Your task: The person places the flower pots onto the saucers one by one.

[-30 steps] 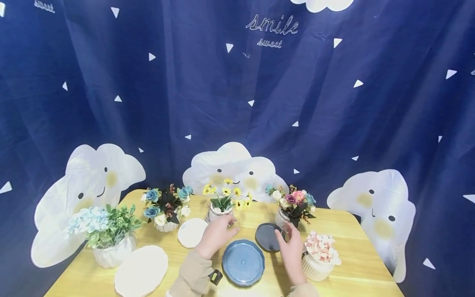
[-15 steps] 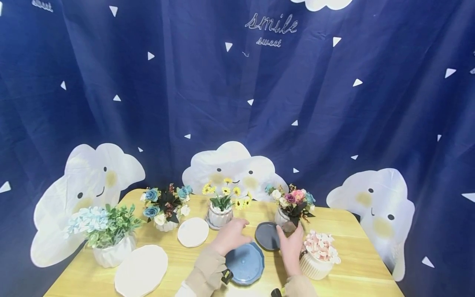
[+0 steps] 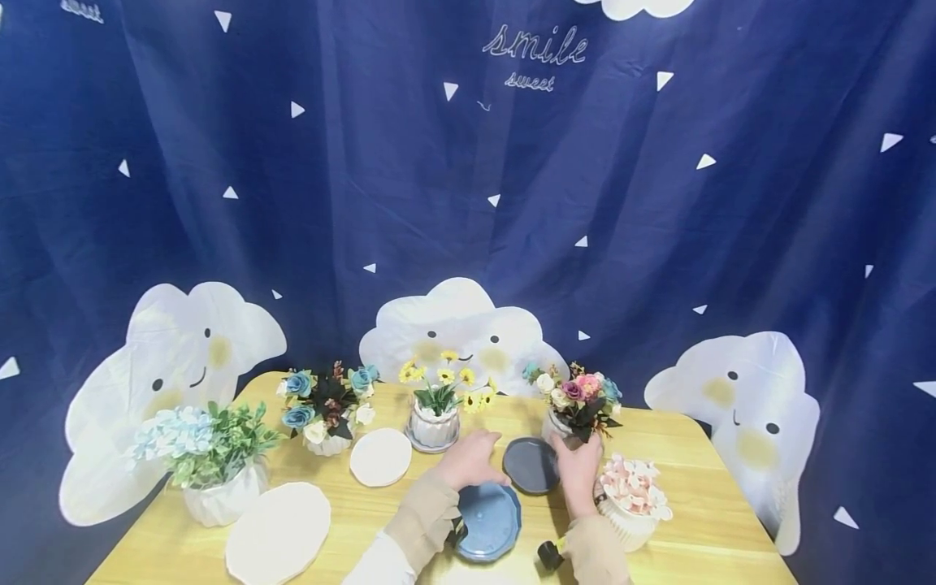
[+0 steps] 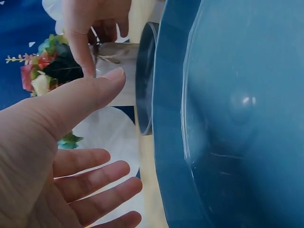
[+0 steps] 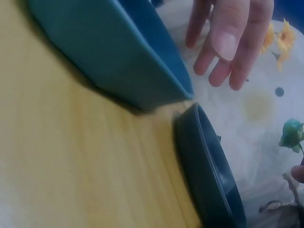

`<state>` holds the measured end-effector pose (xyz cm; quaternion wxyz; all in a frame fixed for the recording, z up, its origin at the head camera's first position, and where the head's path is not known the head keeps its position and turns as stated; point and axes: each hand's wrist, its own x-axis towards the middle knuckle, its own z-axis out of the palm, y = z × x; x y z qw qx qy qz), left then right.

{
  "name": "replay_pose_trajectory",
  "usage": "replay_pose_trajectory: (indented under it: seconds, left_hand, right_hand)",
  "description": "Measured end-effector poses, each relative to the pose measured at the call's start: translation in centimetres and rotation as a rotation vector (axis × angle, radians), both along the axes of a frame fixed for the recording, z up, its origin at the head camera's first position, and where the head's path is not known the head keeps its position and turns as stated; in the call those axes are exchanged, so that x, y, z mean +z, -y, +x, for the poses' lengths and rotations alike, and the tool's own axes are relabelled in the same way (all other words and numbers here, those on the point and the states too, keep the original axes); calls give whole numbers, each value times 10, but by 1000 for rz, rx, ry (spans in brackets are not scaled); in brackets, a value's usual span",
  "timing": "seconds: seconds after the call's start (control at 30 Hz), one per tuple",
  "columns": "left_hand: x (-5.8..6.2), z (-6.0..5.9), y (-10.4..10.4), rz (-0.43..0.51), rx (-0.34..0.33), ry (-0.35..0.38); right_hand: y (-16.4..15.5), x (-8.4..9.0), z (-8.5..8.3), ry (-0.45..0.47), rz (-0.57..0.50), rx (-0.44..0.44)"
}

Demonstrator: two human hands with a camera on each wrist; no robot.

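My left hand hovers open, fingers spread, over the far rim of a blue plate and just left of a small dark grey plate. The left hand's fingers hang above both plates in the right wrist view. My right hand reaches past the dark plate's right edge, and its fingers curl round a pale vase tied with twine. That vase holds mixed pink and white flowers. The dark plate lies right beside the blue plate.
On the wooden table also stand a yellow-flower pot, a blue-rose pot, a hydrangea pot and a pink-flower pot. A small white plate and a large one lie at the left. A blue curtain hangs behind.
My left hand left the yellow-flower pot and moved right to the plates. My right hand moved forward from the dark plate to the mixed-flower vase.
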<state>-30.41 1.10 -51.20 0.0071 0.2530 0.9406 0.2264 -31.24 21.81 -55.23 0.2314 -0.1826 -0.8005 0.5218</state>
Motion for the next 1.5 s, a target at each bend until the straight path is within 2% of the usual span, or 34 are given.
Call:
replay_pose_trajectory:
  seconds: [0.2, 0.33, 0.5, 0.7, 0.97, 1.13, 1.27, 1.5]
  left_hand:
    - [0, -9, -6, -54, -19, 20]
    - [-3, -14, -10, -89, -42, 12]
    - [-11, -21, -16, -95, -56, 16]
    - [-19, -28, -22, -82, -26, 54]
    - [-18, -30, -24, -78, -65, 36]
    - [-21, -33, -24, -101, -59, 17]
    - [-18, -32, -25, -101, -55, 24]
    - [-17, -32, -25, -115, -54, 27]
  right_hand:
    - [-2, -5, -12, -38, 99, -37]
    - [-1, -6, -17, -53, 124, -51]
    - [1, -4, -20, -39, 76, -65]
    - [2, -2, -23, -18, 71, -69]
    - [3, -1, -25, -47, 37, -102]
    - [3, -3, -26, -62, 21, -100]
    - [1, -5, -28, -81, -15, -90]
    - [-1, -5, -30, -58, -62, -65]
